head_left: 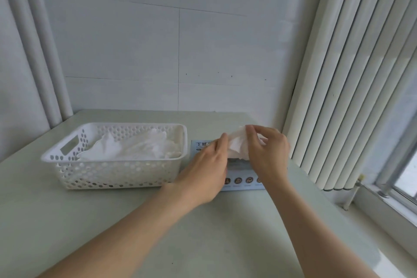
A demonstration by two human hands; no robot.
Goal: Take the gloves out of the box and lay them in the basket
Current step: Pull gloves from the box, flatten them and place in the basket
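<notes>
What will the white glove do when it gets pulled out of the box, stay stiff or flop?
Probably flop: the glove is crumpled where the right hand pinches it. It looks light, since a fingertip pinch seems enough to hold it above the box. It likely won't keep a shape; the gloves in the basket lie in a limp heap.

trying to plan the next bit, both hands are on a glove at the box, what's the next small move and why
Probably pull the glove straight up until it clears the box. Both the left hand and right hand hold it, but its lower end sits at the box's opening; the basket stands to the left.
</notes>
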